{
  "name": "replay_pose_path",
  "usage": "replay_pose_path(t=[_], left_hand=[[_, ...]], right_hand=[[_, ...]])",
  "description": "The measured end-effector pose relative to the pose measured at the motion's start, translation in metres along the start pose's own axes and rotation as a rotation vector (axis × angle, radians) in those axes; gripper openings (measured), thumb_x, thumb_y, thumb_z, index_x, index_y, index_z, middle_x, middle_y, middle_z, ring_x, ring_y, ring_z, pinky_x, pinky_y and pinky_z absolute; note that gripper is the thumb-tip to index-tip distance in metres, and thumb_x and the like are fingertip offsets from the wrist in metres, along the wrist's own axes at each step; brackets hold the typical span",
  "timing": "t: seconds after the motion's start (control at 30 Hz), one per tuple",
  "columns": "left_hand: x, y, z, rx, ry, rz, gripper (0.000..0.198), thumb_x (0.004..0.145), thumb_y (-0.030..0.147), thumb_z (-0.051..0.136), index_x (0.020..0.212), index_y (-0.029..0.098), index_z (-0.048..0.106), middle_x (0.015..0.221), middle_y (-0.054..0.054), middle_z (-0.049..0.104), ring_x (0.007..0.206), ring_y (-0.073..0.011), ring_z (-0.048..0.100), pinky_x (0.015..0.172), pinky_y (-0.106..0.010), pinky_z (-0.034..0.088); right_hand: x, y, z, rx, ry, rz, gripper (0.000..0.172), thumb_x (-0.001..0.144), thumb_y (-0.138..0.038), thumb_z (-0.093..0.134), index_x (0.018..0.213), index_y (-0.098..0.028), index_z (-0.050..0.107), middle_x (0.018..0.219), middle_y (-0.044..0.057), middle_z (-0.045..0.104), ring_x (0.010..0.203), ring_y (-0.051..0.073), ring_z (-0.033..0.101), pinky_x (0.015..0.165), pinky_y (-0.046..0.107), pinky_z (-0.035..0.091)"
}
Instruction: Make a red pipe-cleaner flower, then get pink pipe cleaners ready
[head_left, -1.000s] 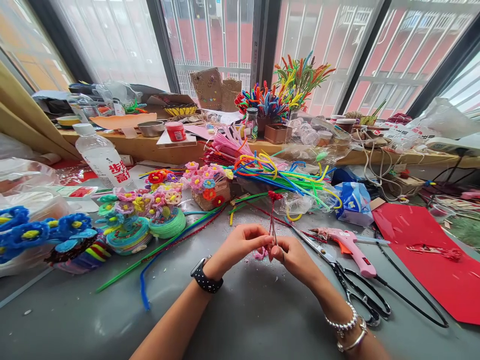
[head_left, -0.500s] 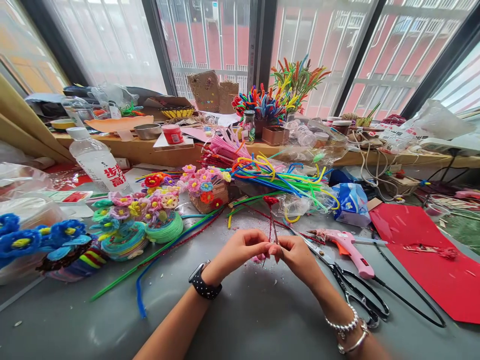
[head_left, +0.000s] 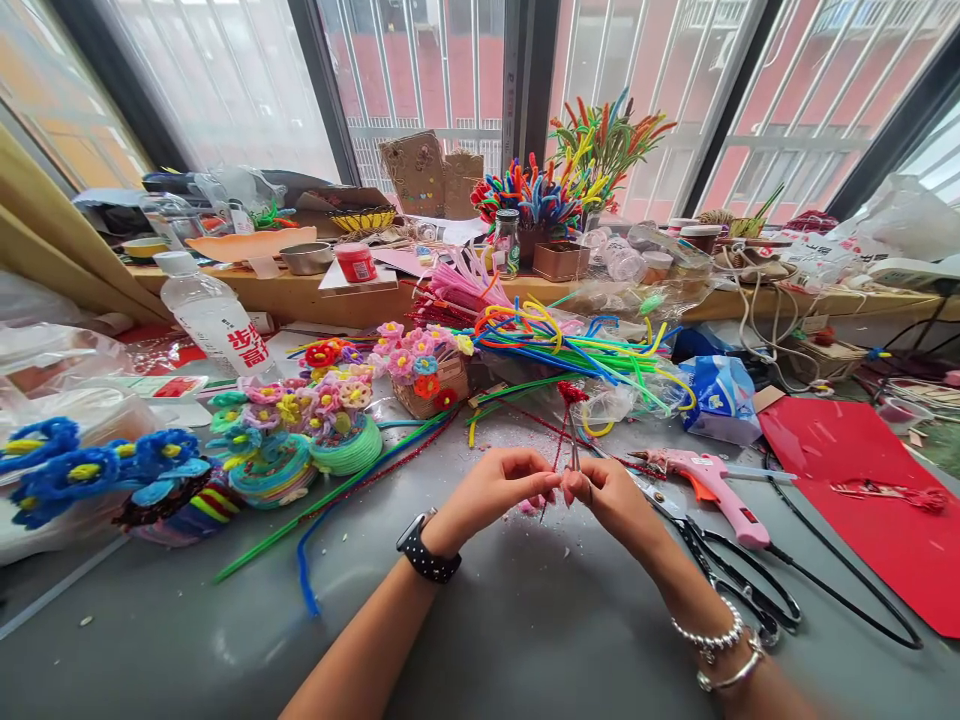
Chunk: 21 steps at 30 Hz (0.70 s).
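My left hand [head_left: 510, 495] pinches the thin dark-red stem of a small red tinsel flower [head_left: 572, 393], which stands upright above my fingers. Close beside it, my right hand [head_left: 611, 500] is closed on a slim metal tool [head_left: 574, 452], which looks like small scissors or tweezers and points up toward the flower. The fingertips of both hands nearly touch over the grey table [head_left: 525, 640]. Small pink pieces [head_left: 534, 504] lie just behind my fingers.
A pink glue gun [head_left: 716, 490] and black-handled scissors [head_left: 739, 580] lie to the right, near a red sheet [head_left: 862, 500]. Pipe-cleaner flower pots [head_left: 349, 445] and a bottle [head_left: 217, 320] stand left. Loose pipe cleaners [head_left: 570, 345] spread behind my hands.
The whole view has shifted slightly, so things appear farther right. The metal tool's tip has come nearer the red flower head, and both hands keep their hold.
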<state>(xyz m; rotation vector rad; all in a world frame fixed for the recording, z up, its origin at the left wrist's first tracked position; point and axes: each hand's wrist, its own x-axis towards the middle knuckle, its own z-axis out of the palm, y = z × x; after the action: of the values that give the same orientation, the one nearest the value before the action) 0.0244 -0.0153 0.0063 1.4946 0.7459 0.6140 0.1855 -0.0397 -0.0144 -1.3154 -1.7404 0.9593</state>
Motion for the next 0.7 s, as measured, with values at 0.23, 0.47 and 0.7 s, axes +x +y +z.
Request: replay_pose_path(t=[0.23,0.47,0.7], left_hand=[[0.0001,0.0007,0.0003,-0.022,-0.003,0.043,0.025,0.071,0.036,0.055,0.068,0.011,0.057,0.062,-0.002,0.057,0.057,-0.0085,0.049,0.055,-0.021,0.040],[0.0021,-0.0032,-0.0003,-0.002,0.024,0.028,0.024,0.070,0.035,0.055,0.067,0.010,0.056,0.060,-0.001,0.054,0.054,-0.0081,0.048,0.053,-0.020,0.039],[0.0019,-0.0014,-0.0010,0.030,0.069,0.041,0.022,0.069,0.032,0.056,0.071,0.011,0.059,0.061,0.000,0.054,0.056,-0.0078,0.048,0.053,-0.020,0.039]], right_hand=[[-0.0002,-0.0036,0.0027,0.036,-0.118,-0.041,0.065,0.063,-0.075,0.028,0.060,-0.015,0.052,0.058,0.001,0.048,0.055,0.011,0.039,0.049,0.022,0.029],[-0.0019,-0.0038,0.0007,-0.022,-0.015,0.050,0.058,0.065,-0.068,0.040,0.046,-0.014,0.048,0.045,-0.002,0.041,0.047,0.008,0.034,0.046,0.021,0.025],[-0.0011,-0.0042,0.0011,-0.016,0.014,0.053,0.058,0.063,-0.070,0.039,0.045,-0.015,0.046,0.046,-0.002,0.039,0.046,0.008,0.033,0.046,0.021,0.024]])
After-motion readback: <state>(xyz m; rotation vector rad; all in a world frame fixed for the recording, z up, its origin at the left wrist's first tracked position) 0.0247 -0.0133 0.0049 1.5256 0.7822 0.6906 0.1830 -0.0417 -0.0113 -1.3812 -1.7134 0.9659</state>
